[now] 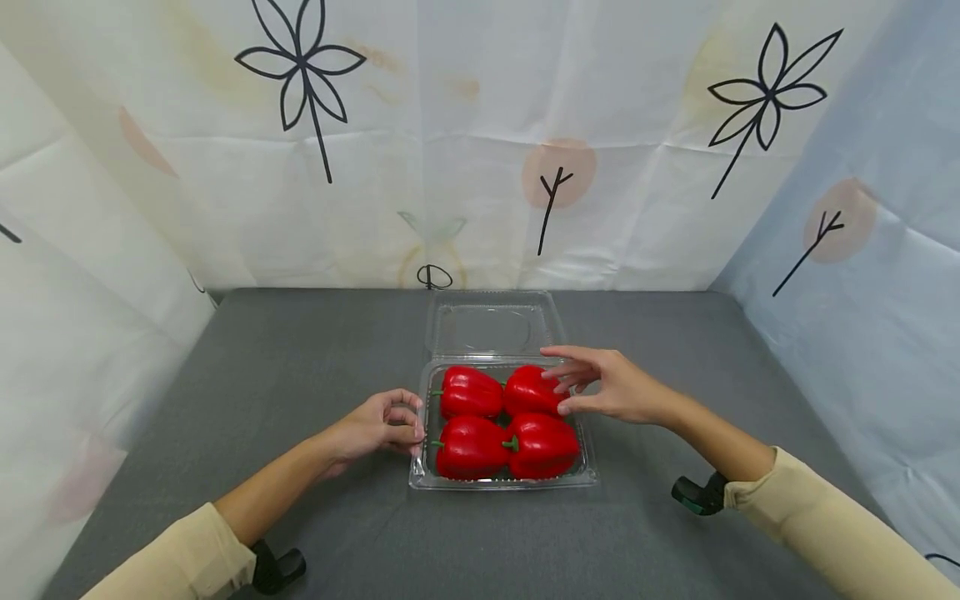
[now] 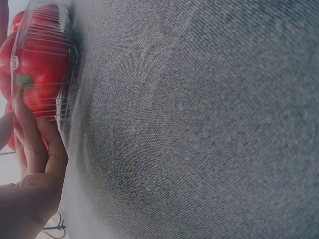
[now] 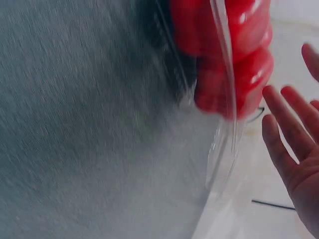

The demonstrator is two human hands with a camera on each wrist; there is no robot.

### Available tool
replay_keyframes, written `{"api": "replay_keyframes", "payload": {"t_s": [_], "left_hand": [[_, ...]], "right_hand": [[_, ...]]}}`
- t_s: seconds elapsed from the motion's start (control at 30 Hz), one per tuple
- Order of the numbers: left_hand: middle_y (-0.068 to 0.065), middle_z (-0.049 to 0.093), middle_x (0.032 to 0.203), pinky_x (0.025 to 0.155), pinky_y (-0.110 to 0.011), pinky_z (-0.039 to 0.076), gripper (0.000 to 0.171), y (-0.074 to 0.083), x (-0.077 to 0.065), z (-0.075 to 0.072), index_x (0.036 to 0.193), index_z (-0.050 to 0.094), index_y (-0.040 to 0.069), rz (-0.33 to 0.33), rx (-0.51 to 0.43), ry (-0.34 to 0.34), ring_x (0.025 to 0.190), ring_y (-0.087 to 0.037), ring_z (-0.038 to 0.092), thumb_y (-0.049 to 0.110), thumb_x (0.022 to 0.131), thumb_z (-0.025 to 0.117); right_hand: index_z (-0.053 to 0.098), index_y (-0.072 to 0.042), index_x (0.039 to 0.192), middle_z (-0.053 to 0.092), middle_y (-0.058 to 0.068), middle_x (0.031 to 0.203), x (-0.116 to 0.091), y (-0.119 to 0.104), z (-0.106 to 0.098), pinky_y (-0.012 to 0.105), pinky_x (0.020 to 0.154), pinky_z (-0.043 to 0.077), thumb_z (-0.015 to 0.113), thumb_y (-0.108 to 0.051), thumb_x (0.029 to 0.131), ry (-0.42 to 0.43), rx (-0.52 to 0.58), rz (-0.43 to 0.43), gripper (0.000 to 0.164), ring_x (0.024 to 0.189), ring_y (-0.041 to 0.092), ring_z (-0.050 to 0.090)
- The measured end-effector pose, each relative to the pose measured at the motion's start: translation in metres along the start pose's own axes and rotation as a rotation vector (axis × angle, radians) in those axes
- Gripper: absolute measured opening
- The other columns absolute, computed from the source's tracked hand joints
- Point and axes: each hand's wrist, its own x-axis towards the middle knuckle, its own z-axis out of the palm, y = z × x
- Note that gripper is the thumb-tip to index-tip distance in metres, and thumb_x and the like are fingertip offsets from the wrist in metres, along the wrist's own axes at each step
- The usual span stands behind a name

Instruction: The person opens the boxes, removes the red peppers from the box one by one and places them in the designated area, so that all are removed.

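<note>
A clear plastic clamshell container (image 1: 504,483) stands on the grey table with its lid (image 1: 491,327) folded back behind it. Red bell peppers fill the tray in two rows: back left (image 1: 471,392), back right (image 1: 531,388), front left (image 1: 471,448) and front right (image 1: 544,446). My left hand (image 1: 378,427) grips the container's left rim, fingers against the outer wall in the left wrist view. Over the back right pepper hovers my right hand (image 1: 611,385), fingers spread and holding nothing. In the right wrist view the right fingers (image 3: 286,122) are apart from the peppers.
Grey cloth covers the table (image 1: 315,350) on both sides of the container. A white patterned curtain (image 1: 480,167) hangs behind the table's back edge and along both sides. Dark wrist straps with cameras (image 1: 701,493) sit near both sleeves.
</note>
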Motion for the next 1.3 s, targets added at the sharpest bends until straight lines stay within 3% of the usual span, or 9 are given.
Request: {"api": "replay_keyframes", "payload": {"t_s": [0.3,0.6,1.3], "left_hand": [[-0.01,0.068,0.091,0.085,-0.038,0.057,0.043,-0.001,0.001,-0.001,0.124,0.043,-0.003,-0.007,-0.003,-0.003,0.078,-0.023,0.068,0.009,0.092,0.069],[-0.01,0.068,0.09,0.084,-0.037,0.058,0.042,-0.003,0.002,-0.001,0.123,0.042,-0.003,-0.002,-0.01,0.0,0.077,-0.023,0.068,0.007,0.093,0.068],[-0.011,0.069,0.094,0.085,-0.037,0.057,0.042,-0.003,0.005,-0.005,0.123,0.042,-0.001,-0.021,-0.017,-0.033,0.079,-0.024,0.069,0.009,0.093,0.069]], "right_hand": [[0.046,-0.001,0.145,0.067,0.012,0.125,-0.008,-0.003,0.009,0.049,0.09,0.053,0.081,-0.022,0.085,-0.183,0.02,0.026,0.073,0.108,0.024,0.065],[0.05,-0.007,0.142,0.066,0.002,0.12,-0.003,-0.005,0.011,0.052,0.093,0.05,0.084,-0.023,0.081,-0.237,-0.038,0.077,0.072,0.107,0.019,0.061],[0.054,-0.003,0.138,0.063,0.0,0.111,0.01,-0.016,0.015,0.048,0.089,0.053,0.085,-0.018,0.078,-0.278,-0.139,0.119,0.07,0.1,0.018,0.058]]}}
